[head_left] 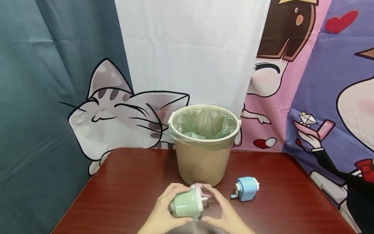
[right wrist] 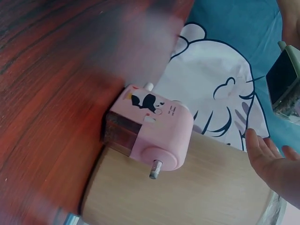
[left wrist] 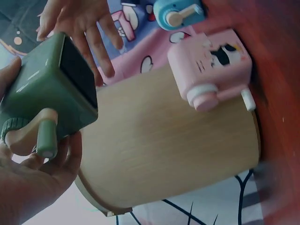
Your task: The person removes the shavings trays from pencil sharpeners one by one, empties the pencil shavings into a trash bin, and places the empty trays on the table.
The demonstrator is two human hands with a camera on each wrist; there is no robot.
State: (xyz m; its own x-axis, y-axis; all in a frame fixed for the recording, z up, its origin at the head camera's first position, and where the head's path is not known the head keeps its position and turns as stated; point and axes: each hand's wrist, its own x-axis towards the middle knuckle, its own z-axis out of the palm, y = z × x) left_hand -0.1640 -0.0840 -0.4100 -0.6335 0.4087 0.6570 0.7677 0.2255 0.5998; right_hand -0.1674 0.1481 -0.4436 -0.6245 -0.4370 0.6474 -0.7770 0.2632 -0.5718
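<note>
A shiny green sharpener [head_left: 185,204] with a little crank [left wrist: 47,137] is held up, tilted, low in the head view's middle.

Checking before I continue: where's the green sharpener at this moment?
In the head view, the green sharpener is in the left grip at bottom centre, in front of the pink sharpener and left of the blue sharpener.

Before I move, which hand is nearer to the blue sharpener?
Right. The right hand is open, just left of the blue sharpener and on the person's side of it, not touching. The left hand is farther left, holding the green sharpener.
</note>
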